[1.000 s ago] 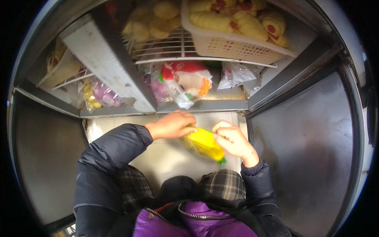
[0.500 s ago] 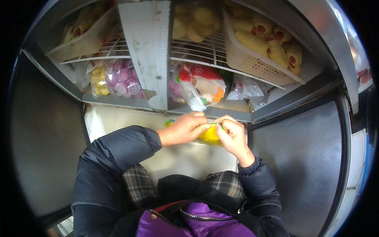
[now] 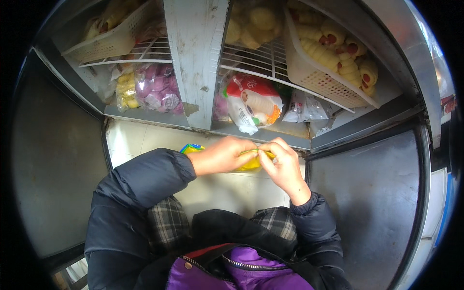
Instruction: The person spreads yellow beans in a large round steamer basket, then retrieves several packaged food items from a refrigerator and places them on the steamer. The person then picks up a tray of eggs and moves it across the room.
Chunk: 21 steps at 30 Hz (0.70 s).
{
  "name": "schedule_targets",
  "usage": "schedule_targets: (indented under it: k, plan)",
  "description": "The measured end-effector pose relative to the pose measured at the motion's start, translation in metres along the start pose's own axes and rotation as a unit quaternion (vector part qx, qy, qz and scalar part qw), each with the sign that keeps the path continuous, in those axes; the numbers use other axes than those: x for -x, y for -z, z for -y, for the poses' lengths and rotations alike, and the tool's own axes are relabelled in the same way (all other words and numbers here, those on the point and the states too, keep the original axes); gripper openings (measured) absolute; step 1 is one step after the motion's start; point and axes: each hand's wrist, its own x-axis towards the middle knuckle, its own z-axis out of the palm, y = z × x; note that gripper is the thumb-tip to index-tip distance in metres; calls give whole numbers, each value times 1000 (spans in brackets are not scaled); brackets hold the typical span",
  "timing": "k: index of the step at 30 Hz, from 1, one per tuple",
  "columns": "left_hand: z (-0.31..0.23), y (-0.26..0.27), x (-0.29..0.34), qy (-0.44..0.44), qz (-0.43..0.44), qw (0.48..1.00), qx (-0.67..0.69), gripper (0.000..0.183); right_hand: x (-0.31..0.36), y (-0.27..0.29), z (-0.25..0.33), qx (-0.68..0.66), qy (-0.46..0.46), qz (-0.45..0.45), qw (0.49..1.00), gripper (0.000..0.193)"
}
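Since the yellow packet [image 3: 250, 165] seems soft and light, it is best gripped by its edge, pinched there by left hand [image 3: 225, 154] and right hand [image 3: 284, 166].

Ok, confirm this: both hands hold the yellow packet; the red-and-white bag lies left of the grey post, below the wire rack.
Wrong side: the head view shows the red-and-white bag right of the grey post. The left hand and right hand do hold the yellow packet.
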Motion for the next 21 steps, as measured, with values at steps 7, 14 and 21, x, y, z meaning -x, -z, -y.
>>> schedule_targets:
  k: [7,14,21]
  plan:
    - [-4,-2,-2,13,16,999,-25,17,5,3,1,64,11,-2,998,10]
    - [-1,-4,-5,15,15,997,-79,16,3,-3,-3,96,21,-6,995,9]
    - [8,-5,-7,27,10,998,-60,18,6,-3,-10,47,-41,22,998,11]
